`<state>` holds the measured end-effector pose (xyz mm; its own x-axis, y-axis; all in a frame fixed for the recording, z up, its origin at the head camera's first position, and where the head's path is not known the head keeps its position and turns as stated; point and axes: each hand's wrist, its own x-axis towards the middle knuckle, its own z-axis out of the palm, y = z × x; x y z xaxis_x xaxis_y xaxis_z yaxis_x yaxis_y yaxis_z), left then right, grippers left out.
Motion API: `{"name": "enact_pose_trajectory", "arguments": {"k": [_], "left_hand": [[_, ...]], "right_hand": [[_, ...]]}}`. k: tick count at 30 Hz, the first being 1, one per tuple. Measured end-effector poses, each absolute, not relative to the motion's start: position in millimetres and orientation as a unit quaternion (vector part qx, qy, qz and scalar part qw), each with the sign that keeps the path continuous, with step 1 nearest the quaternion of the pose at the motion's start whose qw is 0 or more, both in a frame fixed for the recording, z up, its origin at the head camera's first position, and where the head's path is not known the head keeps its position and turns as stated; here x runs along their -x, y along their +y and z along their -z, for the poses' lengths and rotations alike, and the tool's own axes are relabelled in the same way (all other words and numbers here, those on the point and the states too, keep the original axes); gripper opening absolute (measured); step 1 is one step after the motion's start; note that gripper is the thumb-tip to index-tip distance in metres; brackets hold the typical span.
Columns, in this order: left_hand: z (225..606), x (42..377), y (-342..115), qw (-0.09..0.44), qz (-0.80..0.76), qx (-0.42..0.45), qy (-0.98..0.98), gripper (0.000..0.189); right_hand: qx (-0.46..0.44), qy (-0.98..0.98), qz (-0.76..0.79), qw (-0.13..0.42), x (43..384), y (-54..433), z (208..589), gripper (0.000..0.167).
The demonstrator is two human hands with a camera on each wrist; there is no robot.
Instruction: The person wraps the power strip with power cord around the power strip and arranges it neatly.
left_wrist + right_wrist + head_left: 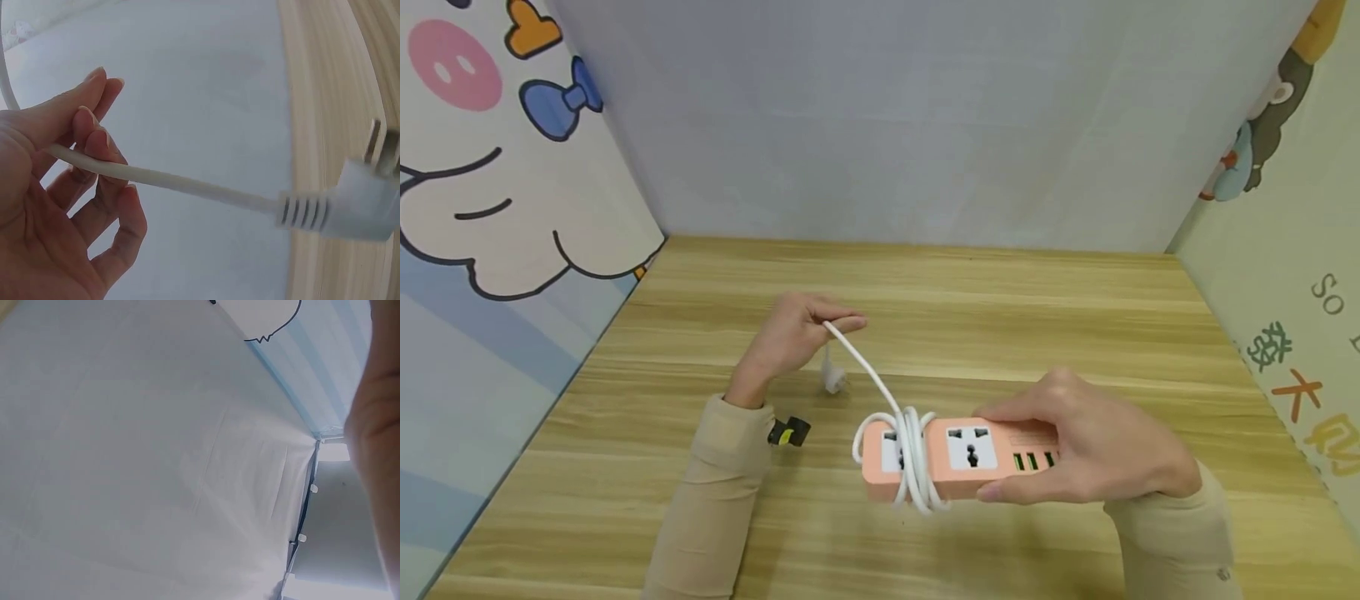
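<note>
My right hand [1097,450] grips the right end of a salmon-pink power strip [940,492], thumb on the near side and fingers on the far side. White cord [913,467] is wound several times around the strip's left part, partly covering one socket. From those turns the cord slants up to my left hand [790,337], which pinches it between thumb and fingers. Past that hand the cord's free end hangs down to a white plug [832,379]. In the left wrist view the plug [362,206] shows metal prongs. The right wrist view shows only part of the right arm [381,437].
A small black item with a yellow-green mark [790,432] lies on the wooden table [1037,333] beside the left sleeve. A grey cloth wall [887,125] stands at the back. Printed cartoon panels [512,167] flank the table on both sides.
</note>
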<state>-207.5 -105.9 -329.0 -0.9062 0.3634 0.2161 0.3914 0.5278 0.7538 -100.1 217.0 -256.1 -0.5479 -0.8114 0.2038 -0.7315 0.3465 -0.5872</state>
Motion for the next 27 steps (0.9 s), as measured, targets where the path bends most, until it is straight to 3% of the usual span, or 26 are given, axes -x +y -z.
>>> {"name": "enact_pose_trajectory", "arguments": {"k": [10, 20, 27], "left_hand": [[333.7, 212.0, -109.1, 0.016, 0.436, 0.205, -0.876, 0.017], [336.3, 211.7, -108.5, -0.014, 0.438, 0.157, -0.885, 0.025], [338.5, 215.4, -113.5, -0.022, 0.440, 0.111, -0.891, 0.031]], "right_hand": [[0.480, 0.813, 0.324, 0.049, 97.9, 220.4, 253.6, 0.025], [0.491, 0.799, 0.342, 0.055, 98.6, 224.8, 251.9, 0.035], [0.541, 0.752, 0.376, 0.023, 101.6, 231.3, 251.5, 0.043]]}}
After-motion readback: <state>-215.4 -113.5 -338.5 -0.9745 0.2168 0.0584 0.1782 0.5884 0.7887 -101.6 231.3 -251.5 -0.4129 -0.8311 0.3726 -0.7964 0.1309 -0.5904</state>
